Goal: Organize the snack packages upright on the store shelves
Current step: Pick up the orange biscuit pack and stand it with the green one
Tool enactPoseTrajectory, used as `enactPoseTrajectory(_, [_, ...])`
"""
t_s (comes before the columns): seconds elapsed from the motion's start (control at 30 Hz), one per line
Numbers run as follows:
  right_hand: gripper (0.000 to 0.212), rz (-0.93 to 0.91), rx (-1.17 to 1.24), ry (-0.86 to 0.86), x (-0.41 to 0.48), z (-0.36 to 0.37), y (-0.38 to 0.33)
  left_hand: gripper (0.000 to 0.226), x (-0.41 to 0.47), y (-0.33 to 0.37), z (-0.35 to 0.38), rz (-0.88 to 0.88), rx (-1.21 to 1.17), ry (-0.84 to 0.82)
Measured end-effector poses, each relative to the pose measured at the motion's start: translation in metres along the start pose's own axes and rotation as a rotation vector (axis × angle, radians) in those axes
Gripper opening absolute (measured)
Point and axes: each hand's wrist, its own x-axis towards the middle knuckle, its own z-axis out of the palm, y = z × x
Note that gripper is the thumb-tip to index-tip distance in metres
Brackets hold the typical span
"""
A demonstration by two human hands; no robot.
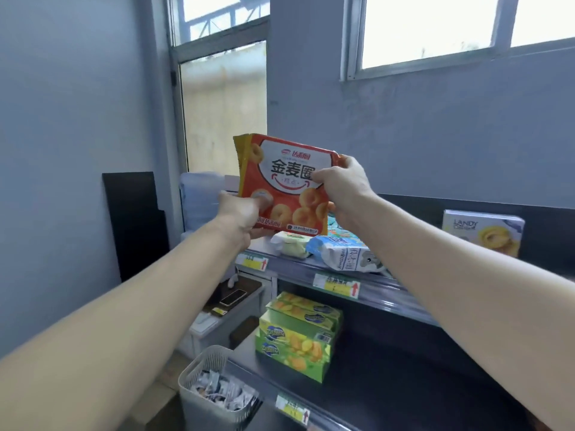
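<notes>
An orange snack bag (284,178) printed with ring-shaped pastries is held upright in the air above the left end of the top shelf (382,290). My left hand (241,216) grips its lower left corner. My right hand (342,185) grips its right edge, thumb on the front. Beneath the bag, a pale green pack (291,244) and a blue-and-white bag (345,251) lie flat on the top shelf. A white Landy box (483,231) stands upright further right on that shelf.
Green boxes (298,334) are stacked on the lower shelf (404,384). A white basket (214,396) of small sachets stands at the shelf's left end. A low counter with a phone (233,297) lies beyond. Wall and windows are behind.
</notes>
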Motion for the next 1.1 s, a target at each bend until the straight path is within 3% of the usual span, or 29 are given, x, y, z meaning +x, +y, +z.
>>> enactPoseTrajectory(0.63, [0.029,-0.008,-0.024,-0.064,0.111,0.055,0.050,0.051,0.123,-0.014,-0.026,0.034,0.048,0.082])
enactPoseTrajectory(1.1, [0.025,0.000,-0.148,0.135,0.178,0.124,0.090,0.044,0.254,-0.043,-0.063,0.006,0.119,-0.210])
